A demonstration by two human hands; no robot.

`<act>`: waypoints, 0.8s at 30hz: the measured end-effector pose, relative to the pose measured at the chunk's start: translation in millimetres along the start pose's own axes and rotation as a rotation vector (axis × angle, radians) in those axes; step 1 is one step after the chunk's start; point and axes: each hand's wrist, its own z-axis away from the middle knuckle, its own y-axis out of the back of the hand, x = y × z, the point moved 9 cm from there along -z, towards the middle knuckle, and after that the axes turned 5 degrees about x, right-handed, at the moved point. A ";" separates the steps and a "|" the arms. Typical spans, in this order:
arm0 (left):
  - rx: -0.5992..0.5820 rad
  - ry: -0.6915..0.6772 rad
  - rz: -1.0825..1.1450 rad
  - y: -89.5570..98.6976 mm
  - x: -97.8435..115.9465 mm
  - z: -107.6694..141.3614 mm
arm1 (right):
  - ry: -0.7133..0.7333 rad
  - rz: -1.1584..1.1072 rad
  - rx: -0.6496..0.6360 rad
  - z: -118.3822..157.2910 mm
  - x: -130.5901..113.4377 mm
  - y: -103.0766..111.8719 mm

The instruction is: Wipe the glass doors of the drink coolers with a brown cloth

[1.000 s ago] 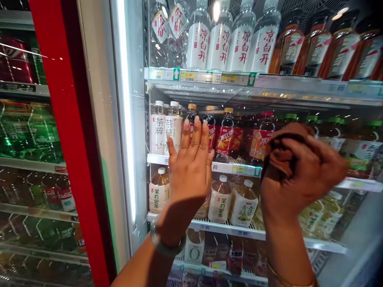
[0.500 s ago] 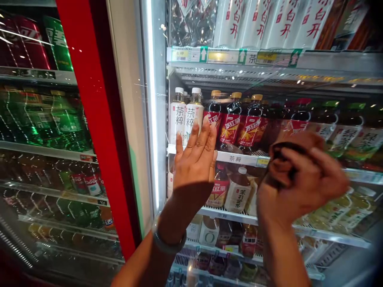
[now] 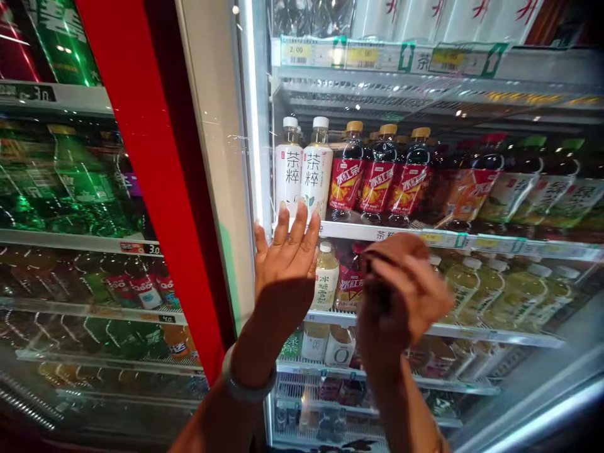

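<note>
Firstly, hazards, left to right. Item: my left grip [image 3: 285,251], fingers spread, holding nothing, palm toward the glass door [image 3: 438,82]; it looks pressed there, though I cannot confirm contact. Leaning too hard could make the palm skid, and bare skin could leave prints. Item: my right grip [image 3: 410,289], clenched round a bunched brown cloth [image 3: 400,246], which shows at its upper left side. A slack hold could let a fold slip loose, and then knuckles might knock the pane. Whether the cloth touches the glass, I cannot tell.

Secondly, counts, same order. Left of my left grip: red post [image 3: 136,126], one. Above it and slightly left: light strip [image 3: 253,113], one. On that wrist: grey band [image 3: 248,384], one. Just above its fingers: white-labelled bottles [image 3: 287,167], two in front. Above, between the grips: orange-capped bottles [image 3: 346,182], three in front, those behind uncountable. Between the grips, about level: white-capped pear-coloured bottle [image 3: 324,277], one; lower red-labelled bottle [image 3: 349,286], one. In my right grip: cloth, one. Above and right of it: orange-labelled bottle [image 3: 476,192], one in front; green-capped bottles [image 3: 514,189], at least two. Directly right: pale yellow bottles [image 3: 462,286], at least four.
</note>
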 end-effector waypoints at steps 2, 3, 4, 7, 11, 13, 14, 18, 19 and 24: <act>-0.031 0.015 -0.006 -1.0 -4.2 9.7 | 0.098 -0.085 -0.161 17.6 -36.8 -16.9; -0.038 0.028 -0.001 -0.7 -6.5 14.3 | 0.137 -0.114 -0.212 19.7 -50.8 -24.9; -0.040 0.038 0.006 -0.2 -8.5 18.8 | 0.162 -0.129 -0.225 16.9 -59.1 -30.2; -0.034 0.043 0.012 1.0 -12.1 32.5 | 0.133 -0.110 -0.136 0.5 -48.2 -28.4; 0.016 -0.001 0.003 0.1 -10.9 50.2 | 0.037 -0.060 -0.123 29.6 -25.0 -4.7; 0.042 -0.021 -0.006 -2.0 -9.3 56.7 | 0.035 -0.097 -0.168 57.8 -34.7 2.0; 0.058 -0.026 -0.010 -2.6 -8.8 59.0 | 0.036 -0.120 -0.215 68.6 -41.5 0.1; 0.093 -0.016 -0.002 -2.8 -7.9 63.4 | 0.134 -0.192 -0.274 62.5 -54.1 -9.4; 0.082 -0.016 0.001 -3.4 -6.8 64.4 | 0.137 -0.194 -0.264 53.2 -46.6 -9.3; 0.054 -0.014 0.004 -8.0 3.7 78.1 | 0.038 -0.076 -0.165 46.6 2.0 17.4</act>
